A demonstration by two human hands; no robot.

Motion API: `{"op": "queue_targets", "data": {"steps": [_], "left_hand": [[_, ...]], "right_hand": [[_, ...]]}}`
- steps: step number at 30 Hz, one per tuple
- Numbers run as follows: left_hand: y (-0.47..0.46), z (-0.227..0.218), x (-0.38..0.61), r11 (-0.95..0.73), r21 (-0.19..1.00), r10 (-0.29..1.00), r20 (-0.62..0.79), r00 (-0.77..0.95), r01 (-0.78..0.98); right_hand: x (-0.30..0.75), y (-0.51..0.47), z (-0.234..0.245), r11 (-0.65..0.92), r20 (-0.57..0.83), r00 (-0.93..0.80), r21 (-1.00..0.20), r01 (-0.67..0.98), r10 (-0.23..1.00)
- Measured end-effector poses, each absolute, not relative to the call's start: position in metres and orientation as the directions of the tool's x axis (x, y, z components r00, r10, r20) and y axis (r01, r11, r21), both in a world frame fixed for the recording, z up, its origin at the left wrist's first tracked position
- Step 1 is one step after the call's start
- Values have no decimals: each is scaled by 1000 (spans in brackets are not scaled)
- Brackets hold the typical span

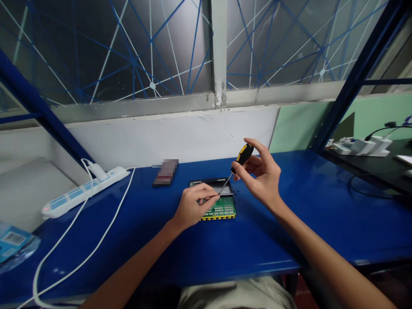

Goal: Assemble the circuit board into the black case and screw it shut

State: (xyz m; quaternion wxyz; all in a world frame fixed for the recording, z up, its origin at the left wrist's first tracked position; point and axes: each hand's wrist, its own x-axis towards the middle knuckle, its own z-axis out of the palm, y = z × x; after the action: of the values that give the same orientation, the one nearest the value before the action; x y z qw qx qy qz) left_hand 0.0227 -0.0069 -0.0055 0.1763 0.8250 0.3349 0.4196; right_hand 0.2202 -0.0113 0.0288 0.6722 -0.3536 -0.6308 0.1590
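Observation:
A green circuit board (222, 209) with a yellow front edge lies in a black open case (206, 182) on the blue table (289, 223). My right hand (262, 174) is closed round the yellow-and-black handle of a screwdriver (240, 161), whose shaft slants down to the left. My left hand (193, 206) rests over the board's left part, with fingers pinched at the screwdriver's tip. Whether a screw is between those fingers is too small to tell.
A white power strip (80, 192) with a white cable (80, 253) lies at the left. A dark blurred flat object (165, 172) sits behind the case. A blue packet (13, 244) is at the far left edge. White chargers (367, 146) stand on a dark table at right.

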Motion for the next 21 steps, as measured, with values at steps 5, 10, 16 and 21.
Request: {"op": "queue_targets", "data": {"steps": [5,10,16,21], "left_hand": [[-8,-6,23,-717,560,697,577,424,415],[-6,-8,22,-721,542,693,576,434,432],[-6,-10,21,-715,542,700,559,446,443],[-6,-9,23,-697,569,717,531,452,436]], "right_hand": [[220,-11,27,689,732,146,-677,257,665],[220,-12,25,700,745,108,-659,275,659],[219,-11,23,714,771,90,-621,322,630],[220,-10,23,716,772,86,-620,322,630]]}}
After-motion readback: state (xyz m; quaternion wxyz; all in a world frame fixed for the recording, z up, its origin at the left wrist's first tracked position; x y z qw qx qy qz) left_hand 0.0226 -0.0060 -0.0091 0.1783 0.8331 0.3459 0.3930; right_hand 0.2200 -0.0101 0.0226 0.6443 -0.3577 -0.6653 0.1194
